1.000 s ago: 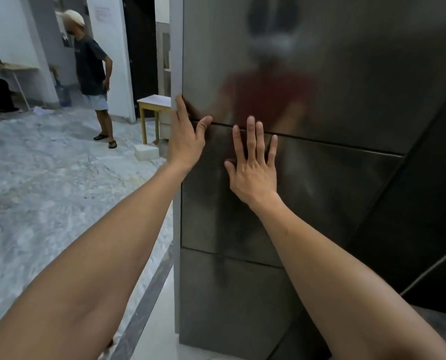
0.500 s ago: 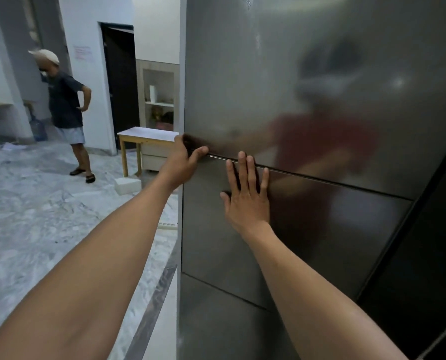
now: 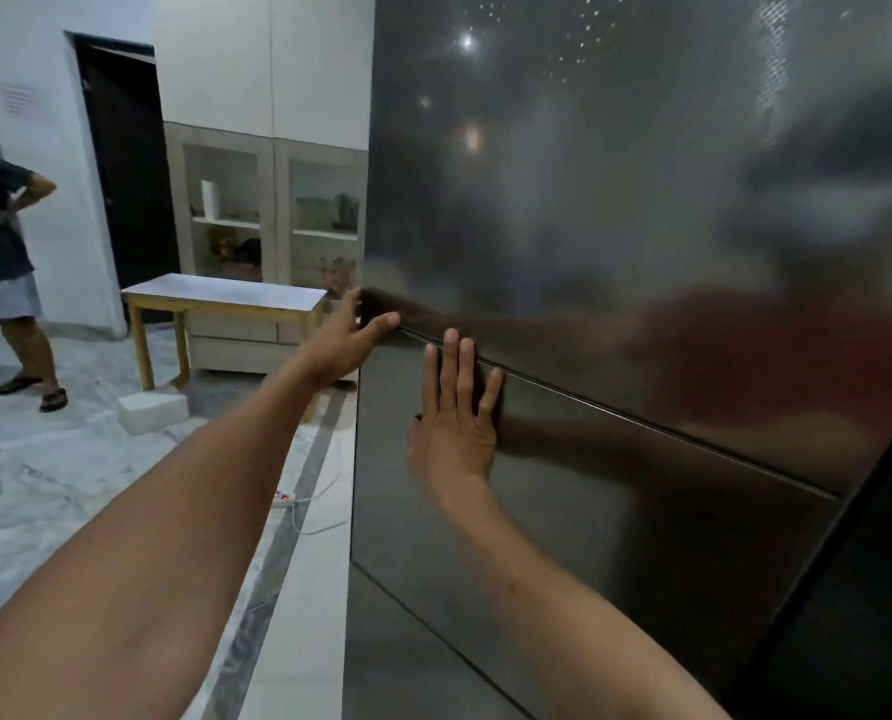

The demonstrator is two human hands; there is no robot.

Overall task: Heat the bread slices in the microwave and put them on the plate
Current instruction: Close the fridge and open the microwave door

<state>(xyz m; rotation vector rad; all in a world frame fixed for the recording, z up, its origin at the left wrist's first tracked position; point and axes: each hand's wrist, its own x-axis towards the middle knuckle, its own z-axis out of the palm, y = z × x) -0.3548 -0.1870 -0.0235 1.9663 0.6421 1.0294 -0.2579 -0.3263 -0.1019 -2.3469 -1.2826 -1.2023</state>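
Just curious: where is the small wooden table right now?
The wooden table stands left of the fridge, before the glass-fronted cabinet.

Domestic interior, kitchen or dining area: a tall dark steel refrigerator (image 3: 615,304) with stacked door panels fills the right, a glass-fronted cabinet (image 3: 272,215) of shelved household items stands at the far wall, a small wooden bench (image 3: 225,298) before it, on marble floor (image 3: 43,485).

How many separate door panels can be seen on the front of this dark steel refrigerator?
3: the upper door, the middle panel under the right hand, and the bottom panel. More may be out of frame.
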